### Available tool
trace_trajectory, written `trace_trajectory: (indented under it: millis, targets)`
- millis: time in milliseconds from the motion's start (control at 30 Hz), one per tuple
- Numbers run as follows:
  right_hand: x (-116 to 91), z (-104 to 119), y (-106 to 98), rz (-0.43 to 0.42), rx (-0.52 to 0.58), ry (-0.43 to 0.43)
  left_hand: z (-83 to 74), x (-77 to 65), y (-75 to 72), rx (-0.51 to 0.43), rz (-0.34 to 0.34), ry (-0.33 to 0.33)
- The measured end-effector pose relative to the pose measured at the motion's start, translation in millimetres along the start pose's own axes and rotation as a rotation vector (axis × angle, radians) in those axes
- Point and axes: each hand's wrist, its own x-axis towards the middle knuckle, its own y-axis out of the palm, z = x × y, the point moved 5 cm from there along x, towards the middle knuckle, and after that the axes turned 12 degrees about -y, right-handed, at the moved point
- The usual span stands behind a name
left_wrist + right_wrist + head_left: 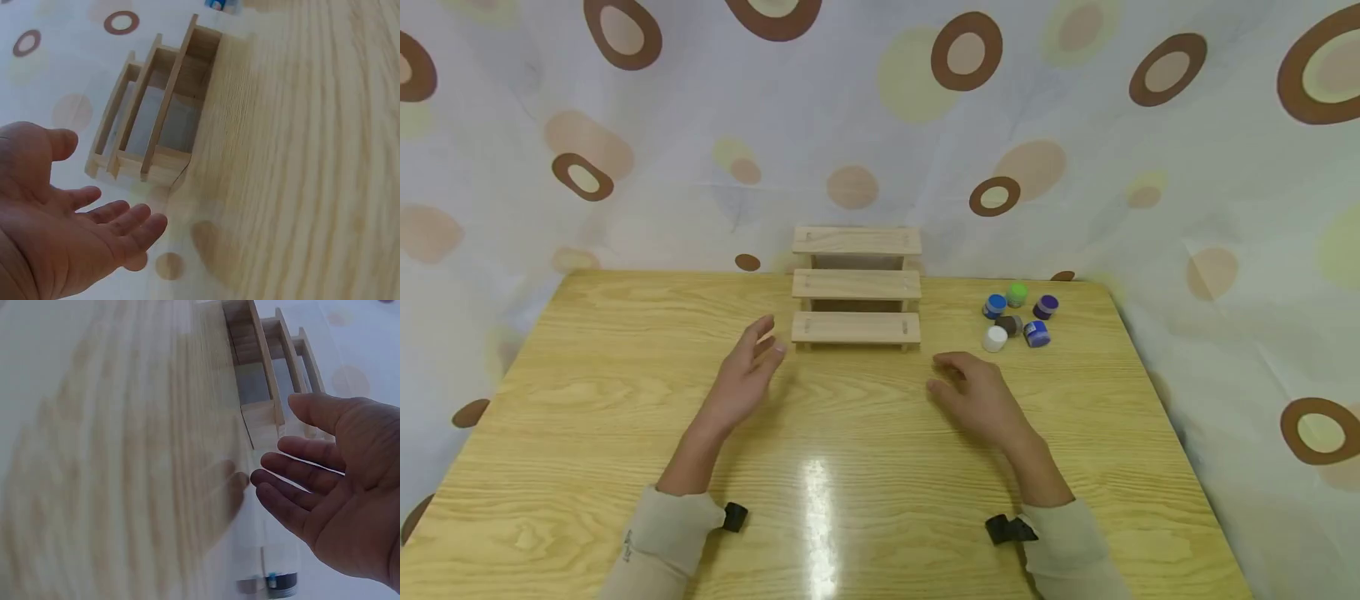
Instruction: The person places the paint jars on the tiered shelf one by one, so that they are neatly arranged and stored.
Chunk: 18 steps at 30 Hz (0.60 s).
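Note:
A pale wooden three-step stand is at the back edge of the table, its steps bare. My left hand hovers to its front left, holding nothing. In the left wrist view the fingers are spread loosely, palm showing, near the end of the stand. At the front right of the stand, my right hand is held with relaxed fingers and nothing in it. The right wrist view has its fingertips close by the stand's end.
Several small paint jars stand in a cluster at the back right, among them a white one, a green one and a purple one. A patterned sheet hangs behind the wood-grain table.

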Motion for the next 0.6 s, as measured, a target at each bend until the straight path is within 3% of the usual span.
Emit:
trace_trajectory:
  millis: [100,200,400,600]
  targets:
    - [-2,-11,-5,-0.048,0.07,0.043,1.5,3.1,2.4,-0.16,0.004,-0.04]
    - [-4,-23,-8,-0.102,0.142,0.08,2.5,7.5,8.1,-0.26,-0.006,-0.08]
    - [-10,-37,-14,-0.24,0.222,0.135,5.8,15.1,17.8,-0.308,-0.02,-0.104]
    - [-17,-44,-19,-0.388,0.277,0.262,9.0,24.2,26.2,-0.351,-0.059,-0.084]
